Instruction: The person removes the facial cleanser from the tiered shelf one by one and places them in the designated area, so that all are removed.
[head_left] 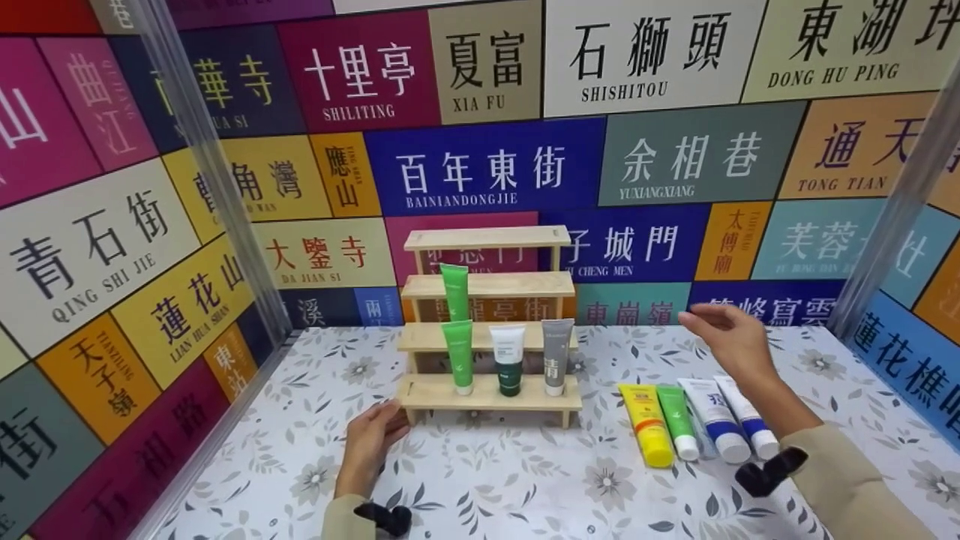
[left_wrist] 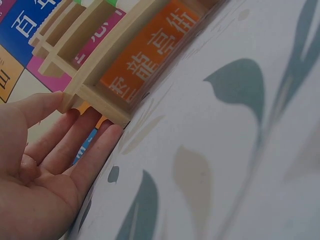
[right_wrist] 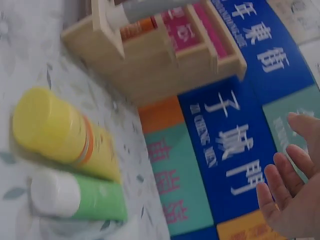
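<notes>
The floral tabletop (head_left: pixel 540 480) carries a four-step wooden rack (head_left: pixel 517 285), its lower left end pinched by the left hand (head_left: pixel 371 439). The right hand (head_left: pixel 731 345), holding nothing, is raised with loosely bent fingers near a yellow tube (head_left: pixel 646 427), two white-and-blue tubes (head_left: pixel 716 416) and a small green tube (head_left: pixel 676 420), all lying right of the rack. On its lower steps stand two green tubes (head_left: pixel 459 360), a gray tube (head_left: pixel 556 356) and a white-and-dark-green tube (head_left: pixel 507 356).
</notes>
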